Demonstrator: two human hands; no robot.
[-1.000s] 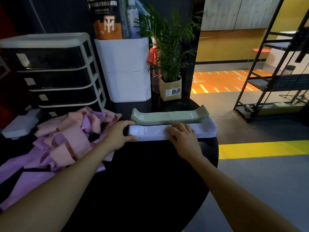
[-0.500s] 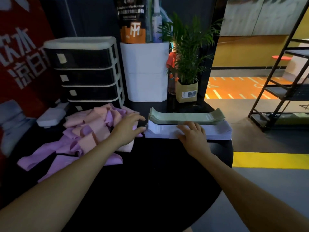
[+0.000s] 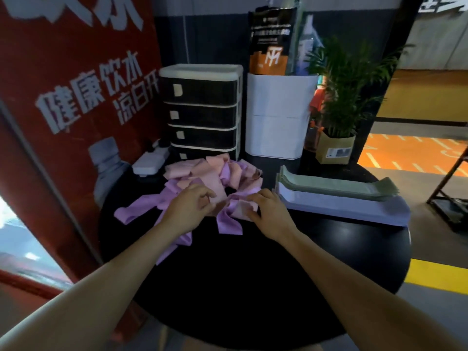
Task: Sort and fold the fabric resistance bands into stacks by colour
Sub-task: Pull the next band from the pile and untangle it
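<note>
A loose heap of pink and purple fabric bands [image 3: 202,177] lies at the back left of the round black table [image 3: 253,274]. My left hand [image 3: 188,207] rests on the heap's near side with fingers curled into the pink cloth. My right hand [image 3: 266,210] pinches a pink band [image 3: 244,206] at the heap's right edge, above a purple band [image 3: 228,221]. To the right lie two flat stacks: green bands [image 3: 336,187] behind, pale lavender bands [image 3: 349,205] in front.
Behind the heap stand a black drawer unit [image 3: 201,112], a white bin [image 3: 278,115] and a potted plant [image 3: 338,102]. A white power strip [image 3: 150,162] sits at the table's left rim. A red banner [image 3: 71,97] rises on the left; a black rack [image 3: 453,186] stands at far right.
Both hands left the lavender stack and moved left to the pink and purple heap, where they now take hold of cloth. The view swung left.
</note>
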